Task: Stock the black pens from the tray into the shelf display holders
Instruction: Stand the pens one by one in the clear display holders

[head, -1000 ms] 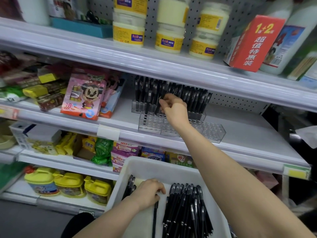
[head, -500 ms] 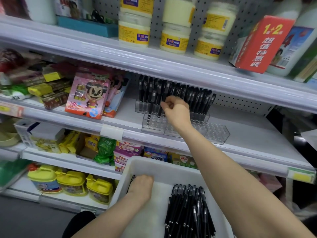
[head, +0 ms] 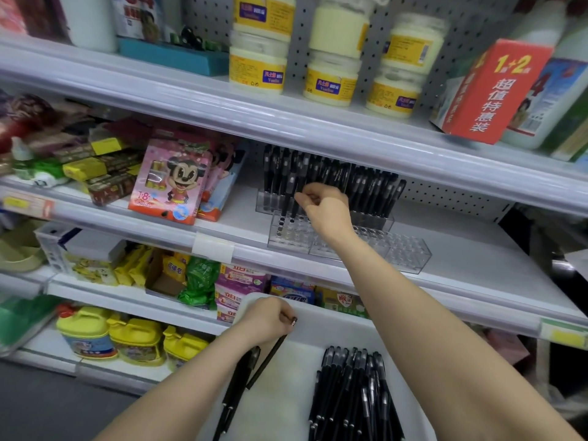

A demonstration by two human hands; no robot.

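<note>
At the clear holder (head: 407, 253) right hand (head: 324, 211) pinches a pen (head: 293, 202); below, left hand (head: 270, 318) now grips next pens (head: 240, 377) off the tray (head: 334, 323).

Black pens (head: 350, 393), white tray (head: 296, 377), clear holders (head: 409, 254), yellow-labelled jars (head: 331, 82), perhaps cream

i am in a shop, facing a stocked retail shelf unit (head: 318, 122). its white tiers sit against a grey pegboard back (head: 451, 198). each front edge carries a clear price strip (head: 127, 218), and a yellow price tag (head: 564, 337) sits at the right end of the pen shelf's strip. the goods come in repeats. identical cream jars (head: 257, 70) with yellow labels are stacked on the top tier, with a red promo box (head: 490, 90) to their right. there are pink cartoon packs (head: 173, 183), yellow jugs (head: 86, 335) on the bottom tier, and rows of black pens (head: 366, 183) in clear display holders (head: 407, 253).
</note>
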